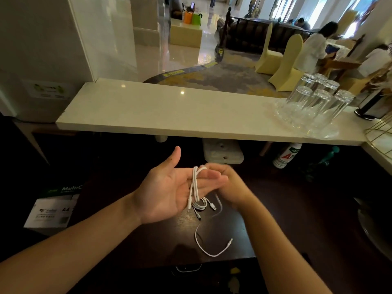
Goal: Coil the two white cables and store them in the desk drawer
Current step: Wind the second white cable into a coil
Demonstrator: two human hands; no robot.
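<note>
My left hand (165, 190) is held flat, palm up, thumb raised, over the dark wooden desk (275, 219). A white cable (194, 183) is looped around its fingers, with plug ends dangling below the palm. My right hand (227, 183) is blurred and pinches that cable just past the left fingertips. Loose cable (203, 245) lies curved on the desk below my hands, ending in a plug. Whether this is a second cable or the same one I cannot tell. No drawer is visible.
A white marble counter (169, 111) runs above the desk, with upturned glasses on a glass tray (314, 102) at its right. A white power block (222, 153) and bottle (286, 155) stand under it. An A4 paper box (53, 211) sits at left.
</note>
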